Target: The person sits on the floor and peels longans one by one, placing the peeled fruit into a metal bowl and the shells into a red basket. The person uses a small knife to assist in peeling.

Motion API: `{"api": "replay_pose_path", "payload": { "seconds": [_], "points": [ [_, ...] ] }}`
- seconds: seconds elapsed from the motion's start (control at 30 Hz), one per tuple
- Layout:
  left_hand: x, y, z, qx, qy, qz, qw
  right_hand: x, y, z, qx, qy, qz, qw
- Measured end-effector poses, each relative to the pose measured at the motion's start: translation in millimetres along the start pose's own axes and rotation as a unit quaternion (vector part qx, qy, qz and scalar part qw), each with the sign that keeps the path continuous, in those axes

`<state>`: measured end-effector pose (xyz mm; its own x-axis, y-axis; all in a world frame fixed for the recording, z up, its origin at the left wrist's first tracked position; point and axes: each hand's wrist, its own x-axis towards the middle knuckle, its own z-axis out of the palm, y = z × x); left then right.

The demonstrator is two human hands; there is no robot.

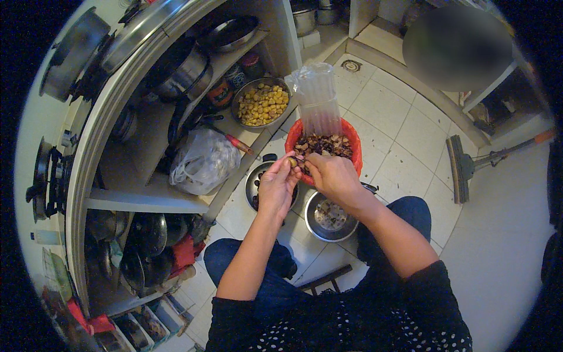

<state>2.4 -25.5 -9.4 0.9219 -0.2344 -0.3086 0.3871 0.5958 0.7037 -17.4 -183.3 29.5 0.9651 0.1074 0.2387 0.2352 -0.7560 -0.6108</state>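
My left hand (278,187) holds a partly peeled chestnut (293,163) between thumb and fingers. My right hand (332,176) closes its fingertips at the chestnut's right side, on what looks like dark shell. Both hands are above the near edge of a red-lined bin (357,154) full of brown shells (336,144). Under my left hand, a metal pan (250,189) holds dark unpeeled chestnuts (255,200). A metal bowl (330,235) with small scraps inside stands below my right hand.
A metal bowl of yellow peeled chestnuts (264,105) stands in the cabinet at left, near a filled plastic bag (204,163) and a red-handled tool (239,144). Inflated plastic packaging (319,101) sticks up from the bin. A squeegee-like mop (459,169) lies right.
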Motion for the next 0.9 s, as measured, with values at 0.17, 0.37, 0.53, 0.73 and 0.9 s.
{"api": "replay_pose_path", "payload": {
  "seconds": [0.17, 0.37, 0.53, 0.73, 0.9],
  "points": [
    [-4.2, 2.2, 9.8, 0.150, 0.018, 0.042, 0.988, -0.4, 1.4, 0.3, -0.010, -0.017, 0.003, 1.000],
    [-5.5, 3.5, 10.1, 0.297, 0.037, 0.101, 0.949, -1.4, -1.3, -1.3, -0.004, -0.023, 0.013, 1.000],
    [-6.0, 3.4, 10.7, 0.366, 0.032, 0.159, 0.916, -1.5, -0.3, 0.4, 0.000, -0.001, 0.012, 1.000],
    [-6.1, 2.2, 12.6, 0.244, 0.020, 0.094, 0.965, -2.1, 0.6, -1.4, 0.004, -0.005, 0.008, 1.000],
    [-0.9, 7.1, 5.2, -0.027, -0.061, -0.019, 0.998, -2.0, 3.6, -0.1, -0.018, -0.026, 0.021, 0.999]
  ]
}}
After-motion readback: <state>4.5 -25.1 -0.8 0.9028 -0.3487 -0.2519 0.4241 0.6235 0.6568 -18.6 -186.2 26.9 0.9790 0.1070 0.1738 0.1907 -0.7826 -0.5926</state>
